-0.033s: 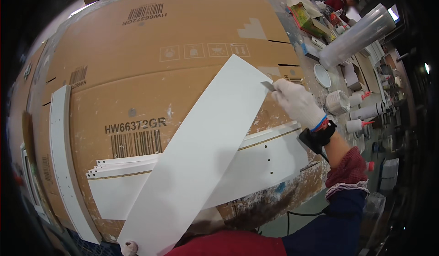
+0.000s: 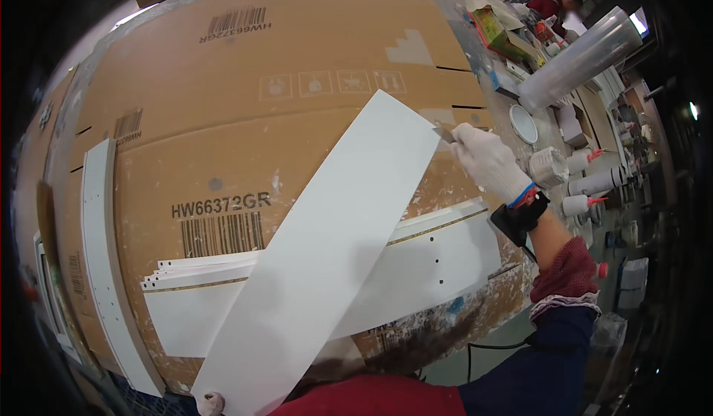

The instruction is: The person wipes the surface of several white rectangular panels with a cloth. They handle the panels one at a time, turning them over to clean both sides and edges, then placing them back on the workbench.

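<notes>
A long white panel (image 2: pixel 327 230) lies slantwise across the work surface, over a pile of other white panels (image 2: pixel 427 278) with small holes and a bare brown edge. My right hand (image 2: pixel 486 160), in a white glove, is closed on a small flat metal scraper (image 2: pixel 444 132), whose blade is at the panel's far right corner. At the near end, my left hand (image 2: pixel 212 403), also gloved, grips the panel's lower left corner; only its fingertips show.
Flattened brown cardboard (image 2: pixel 319 37) covers the table. A narrow white board (image 2: pixel 104 252) lies at the left. To the right are a clear plastic roll (image 2: pixel 579 59), a round white lid (image 2: pixel 523 123), a tub (image 2: pixel 548 166) and bottles with red tips (image 2: pixel 579 205). Another person (image 2: pixel 548 6) is at the far right.
My right hand has shifted slightly to the right, and the scraper has turned at the panel's corner. The panel and my left hand stay almost in place.
</notes>
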A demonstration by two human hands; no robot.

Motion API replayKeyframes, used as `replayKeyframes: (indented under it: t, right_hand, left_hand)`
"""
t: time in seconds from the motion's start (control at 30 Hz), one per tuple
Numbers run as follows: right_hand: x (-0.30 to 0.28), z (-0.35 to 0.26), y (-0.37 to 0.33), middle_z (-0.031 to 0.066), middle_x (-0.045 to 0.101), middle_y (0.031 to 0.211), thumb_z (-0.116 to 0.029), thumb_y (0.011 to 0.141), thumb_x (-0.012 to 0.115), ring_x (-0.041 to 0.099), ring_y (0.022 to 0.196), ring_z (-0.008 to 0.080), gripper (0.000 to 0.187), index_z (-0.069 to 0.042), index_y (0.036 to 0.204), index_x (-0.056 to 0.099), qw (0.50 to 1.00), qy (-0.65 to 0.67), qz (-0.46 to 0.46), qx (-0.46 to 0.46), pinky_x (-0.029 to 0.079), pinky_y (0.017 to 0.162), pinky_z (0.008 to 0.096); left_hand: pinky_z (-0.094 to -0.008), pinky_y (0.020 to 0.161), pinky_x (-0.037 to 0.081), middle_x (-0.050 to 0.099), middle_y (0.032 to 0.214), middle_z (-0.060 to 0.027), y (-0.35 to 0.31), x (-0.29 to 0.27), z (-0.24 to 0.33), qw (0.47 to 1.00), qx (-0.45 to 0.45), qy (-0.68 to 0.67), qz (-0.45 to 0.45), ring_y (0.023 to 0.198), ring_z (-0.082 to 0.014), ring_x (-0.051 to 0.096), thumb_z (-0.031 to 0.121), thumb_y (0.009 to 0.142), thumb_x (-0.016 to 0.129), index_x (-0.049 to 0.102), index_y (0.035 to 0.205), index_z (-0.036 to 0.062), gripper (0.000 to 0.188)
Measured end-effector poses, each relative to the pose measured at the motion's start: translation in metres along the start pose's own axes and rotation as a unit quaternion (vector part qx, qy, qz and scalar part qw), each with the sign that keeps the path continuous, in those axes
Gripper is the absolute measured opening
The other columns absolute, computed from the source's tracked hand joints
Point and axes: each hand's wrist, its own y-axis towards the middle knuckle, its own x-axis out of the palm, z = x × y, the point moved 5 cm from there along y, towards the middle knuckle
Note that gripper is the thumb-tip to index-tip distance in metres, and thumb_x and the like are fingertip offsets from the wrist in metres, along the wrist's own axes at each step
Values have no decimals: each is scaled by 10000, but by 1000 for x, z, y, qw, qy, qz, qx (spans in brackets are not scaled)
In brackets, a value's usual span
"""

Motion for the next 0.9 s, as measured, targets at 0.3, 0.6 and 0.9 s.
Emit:
replayKeyframes:
  t: [0.3,0.6,0.9]
  right_hand:
    - [5,-14,-6,190,606,748,-222,940,542,609,682,364,197,-32,992,546,990,137,5,-42,479,630,423]
    - [-1,-1,1,202,621,750,-234,928,548,617,715,384,194,-44,970,545,988,145,31,-33,489,655,433]
    - [1,33,10,223,635,845,-225,921,541,623,821,399,190,-44,981,542,992,47,35,107,489,701,452]
  left_hand:
    - [-475,985,439,564,1251,-225,2,4,-1,1000,-4,-10,-6,1147,-337,556,161,774,652,483,1295,-59,591]
    - [-476,981,442,567,1246,-224,3,8,-1,1000,-8,-19,-20,1142,-335,558,160,778,652,489,1288,-60,579]
    - [-476,978,445,570,1242,-222,8,13,2,999,-9,-19,-36,1137,-334,561,158,782,653,496,1280,-61,567]
